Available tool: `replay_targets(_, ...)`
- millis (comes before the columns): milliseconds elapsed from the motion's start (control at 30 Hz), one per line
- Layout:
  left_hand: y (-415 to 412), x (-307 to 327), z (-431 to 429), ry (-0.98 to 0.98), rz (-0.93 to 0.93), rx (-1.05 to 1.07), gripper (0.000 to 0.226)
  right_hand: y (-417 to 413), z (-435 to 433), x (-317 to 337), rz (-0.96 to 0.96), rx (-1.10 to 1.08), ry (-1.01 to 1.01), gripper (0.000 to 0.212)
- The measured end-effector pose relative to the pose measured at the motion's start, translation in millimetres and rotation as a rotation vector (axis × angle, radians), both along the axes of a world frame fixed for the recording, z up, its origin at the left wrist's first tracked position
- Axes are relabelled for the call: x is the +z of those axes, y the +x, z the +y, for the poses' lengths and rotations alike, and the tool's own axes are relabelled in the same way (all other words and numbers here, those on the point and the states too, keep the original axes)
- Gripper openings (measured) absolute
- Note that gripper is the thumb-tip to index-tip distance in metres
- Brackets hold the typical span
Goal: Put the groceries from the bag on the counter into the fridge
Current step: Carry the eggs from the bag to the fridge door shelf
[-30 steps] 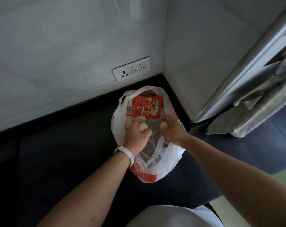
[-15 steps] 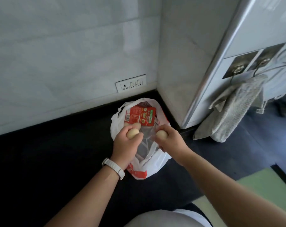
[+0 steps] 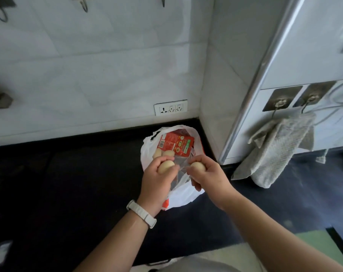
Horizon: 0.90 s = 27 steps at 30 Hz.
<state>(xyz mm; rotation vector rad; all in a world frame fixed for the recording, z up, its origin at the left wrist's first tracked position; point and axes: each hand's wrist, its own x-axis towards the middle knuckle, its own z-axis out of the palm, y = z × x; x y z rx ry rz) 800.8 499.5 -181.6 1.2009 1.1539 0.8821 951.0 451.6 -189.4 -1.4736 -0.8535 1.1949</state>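
From my end: L hand (image 3: 157, 181) grips an egg (image 3: 166, 166), R hand (image 3: 208, 177) grips a 2nd egg (image 3: 197, 166), both just over the bag (image 3: 183, 195) mouth. Bag sits on the black counter (image 3: 68, 183) in the wall corner. Inside it: red pack (image 3: 174, 144) at 12 o'clock, 2 loose eggs (image 3: 168, 153) just below it, approx. 11 o'clock from L hand. Fridge (image 3: 314, 46) at 2 o'clock, towel (image 3: 274, 150) hung on its side. Socket (image 3: 170, 110) on wall, 12 o'clock past bag.
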Motion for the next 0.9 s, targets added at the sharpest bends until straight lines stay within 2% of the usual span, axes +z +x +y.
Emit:
replay_targets(133, 11, 13, -23, -0.048, -0.074, 0.091, 0.016, 16, -12, 7, 0.035, 0.061, 0.017, 0.014)
replay_targets(467, 18, 35, -74, -0.007, -0.052, 0.338, 0.015, 16, -21, 17, 0.066, 0.311, 0.082, 0.007)
replay_targets(700, -36, 46, -122, 0.022, -0.035, 0.576, 0.018, -37, -29, 25, 0.104, 0.556, 0.072, 0.011)
replay_targets(900, -101, 47, -157, 0.025, -0.086, 0.817, 0.017, -109, -43, 36, 0.009, 0.715, 0.074, 0.012)
